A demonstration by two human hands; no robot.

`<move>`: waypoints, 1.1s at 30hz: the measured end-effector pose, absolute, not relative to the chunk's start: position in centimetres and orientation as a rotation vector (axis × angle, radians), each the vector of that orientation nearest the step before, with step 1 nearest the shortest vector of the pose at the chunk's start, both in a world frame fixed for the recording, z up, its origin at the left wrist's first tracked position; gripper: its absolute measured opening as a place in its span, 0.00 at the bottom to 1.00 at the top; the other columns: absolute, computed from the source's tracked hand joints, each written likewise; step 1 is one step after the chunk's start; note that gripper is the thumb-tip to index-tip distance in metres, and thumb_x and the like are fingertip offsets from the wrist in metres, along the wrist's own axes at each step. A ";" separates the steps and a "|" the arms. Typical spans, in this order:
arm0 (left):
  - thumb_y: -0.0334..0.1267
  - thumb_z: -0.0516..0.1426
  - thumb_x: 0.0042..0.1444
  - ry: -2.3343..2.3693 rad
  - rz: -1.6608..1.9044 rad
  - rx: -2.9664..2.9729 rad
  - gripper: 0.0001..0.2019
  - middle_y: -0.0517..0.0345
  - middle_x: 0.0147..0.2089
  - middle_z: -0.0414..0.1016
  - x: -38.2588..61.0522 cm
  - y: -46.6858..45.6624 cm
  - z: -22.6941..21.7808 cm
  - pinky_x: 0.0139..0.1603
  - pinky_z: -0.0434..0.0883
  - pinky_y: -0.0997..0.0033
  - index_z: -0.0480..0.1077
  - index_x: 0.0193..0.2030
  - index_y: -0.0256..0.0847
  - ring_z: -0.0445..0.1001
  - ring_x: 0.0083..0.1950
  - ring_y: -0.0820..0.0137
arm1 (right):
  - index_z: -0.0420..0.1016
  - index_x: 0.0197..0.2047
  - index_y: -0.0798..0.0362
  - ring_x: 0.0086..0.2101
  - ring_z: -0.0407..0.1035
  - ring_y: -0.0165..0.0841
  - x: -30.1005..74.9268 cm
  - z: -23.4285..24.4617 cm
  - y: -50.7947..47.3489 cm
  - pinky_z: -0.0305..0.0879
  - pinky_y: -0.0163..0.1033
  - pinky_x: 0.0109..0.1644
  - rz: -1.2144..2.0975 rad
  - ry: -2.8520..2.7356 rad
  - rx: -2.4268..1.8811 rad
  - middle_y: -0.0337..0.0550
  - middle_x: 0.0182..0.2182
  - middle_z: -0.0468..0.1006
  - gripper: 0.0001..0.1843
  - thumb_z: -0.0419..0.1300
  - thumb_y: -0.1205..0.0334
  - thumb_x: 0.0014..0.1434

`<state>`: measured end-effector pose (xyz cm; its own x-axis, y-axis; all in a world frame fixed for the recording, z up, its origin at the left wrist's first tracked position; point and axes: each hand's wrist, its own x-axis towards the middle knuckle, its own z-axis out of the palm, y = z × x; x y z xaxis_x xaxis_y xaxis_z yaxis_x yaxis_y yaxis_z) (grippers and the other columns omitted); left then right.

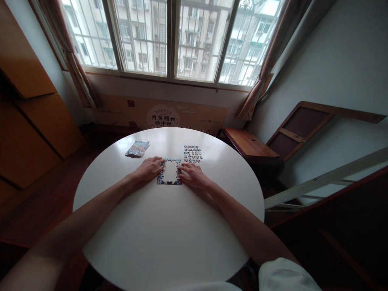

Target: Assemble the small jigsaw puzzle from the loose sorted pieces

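On the white round table lies a rectangular border of joined jigsaw pieces (169, 183), with the bare tabletop showing through its middle. My left hand (151, 167) rests at the border's upper left side, fingers stretched out and touching its edge. Opposite it, my right hand (194, 175) lies along the right side with its fingers apart, the tips on the edge pieces. Both hands cover parts of the border. Just beyond my right hand, loose jigsaw pieces (192, 153) are laid out in several rows. Neither hand grips anything.
A colourful printed packet or sheet (138, 148) lies on the table (163, 238) at the far left. A low wooden bench (250, 142) stands behind the table on the right. A long printed cardboard panel (197, 115) leans below the barred window.
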<state>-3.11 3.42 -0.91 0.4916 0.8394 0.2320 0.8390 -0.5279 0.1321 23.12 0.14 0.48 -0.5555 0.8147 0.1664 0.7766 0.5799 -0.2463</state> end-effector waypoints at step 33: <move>0.52 0.42 0.63 1.558 0.354 2.701 0.27 0.47 0.65 0.59 -3.2 3.6 -1.3 0.64 0.53 0.58 0.57 0.64 0.42 0.57 0.65 0.59 | 0.64 0.61 0.47 0.59 0.55 0.43 23.1 0.4 0.2 0.51 0.51 0.59 0.212 -2.538 -1.301 0.48 0.60 0.62 0.26 0.51 0.46 0.63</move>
